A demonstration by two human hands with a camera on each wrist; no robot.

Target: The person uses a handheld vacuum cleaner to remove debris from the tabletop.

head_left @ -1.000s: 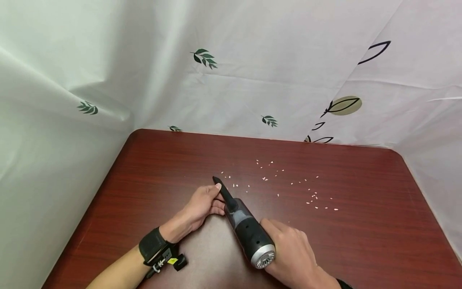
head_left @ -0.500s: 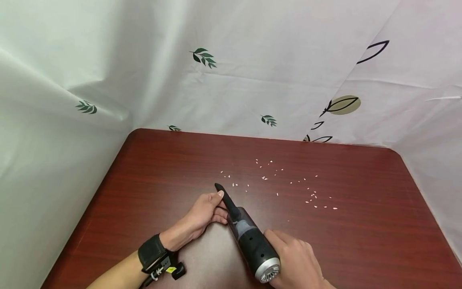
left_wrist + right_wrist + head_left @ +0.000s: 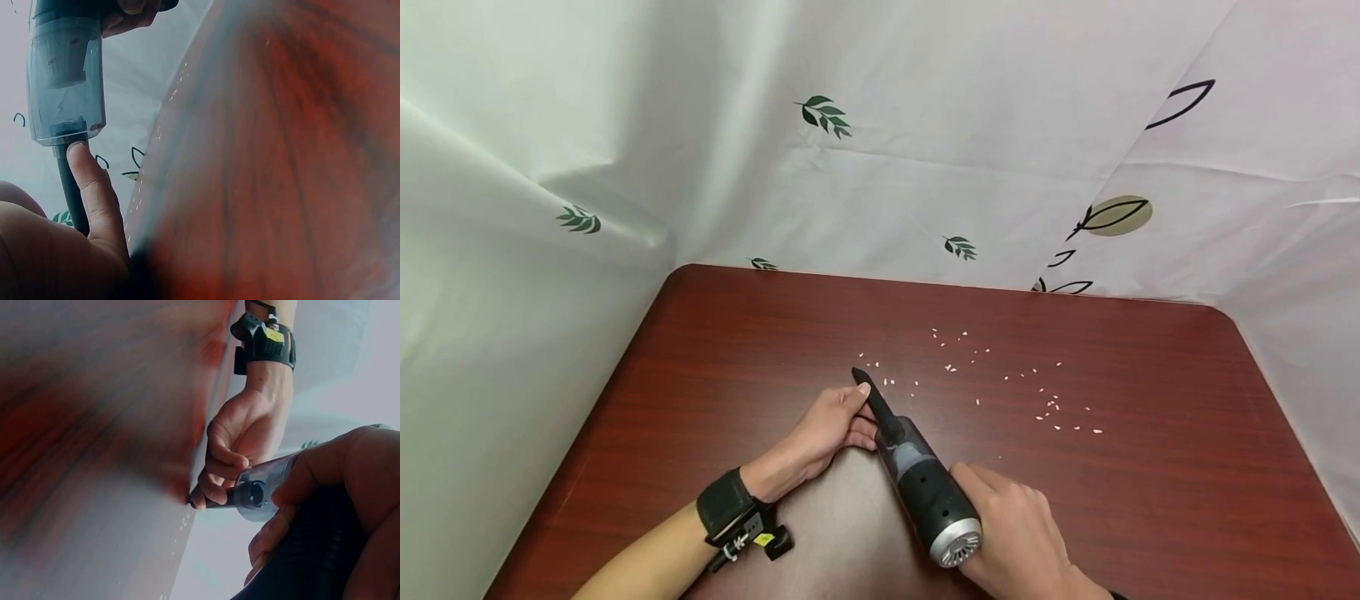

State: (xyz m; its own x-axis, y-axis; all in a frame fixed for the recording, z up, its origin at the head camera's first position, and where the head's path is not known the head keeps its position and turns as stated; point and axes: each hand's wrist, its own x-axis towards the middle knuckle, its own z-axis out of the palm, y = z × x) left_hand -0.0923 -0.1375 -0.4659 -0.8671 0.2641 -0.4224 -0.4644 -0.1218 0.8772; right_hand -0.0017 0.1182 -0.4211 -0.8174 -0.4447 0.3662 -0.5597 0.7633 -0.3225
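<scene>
Both hands (image 3: 829, 427) (image 3: 1018, 527) grip a handheld vacuum (image 3: 928, 493) near white bits (image 3: 951, 368), possibly rice

The handheld vacuum (image 3: 927, 493) is black, with a silver slotted end cap (image 3: 957, 543), a clear dust cup (image 3: 65, 103) and a slim black nozzle (image 3: 877, 407) fitted. It lies slantwise over the table (image 3: 737, 342), cap toward the near edge, tip toward the left half of the far edge; contact cannot be told.
</scene>
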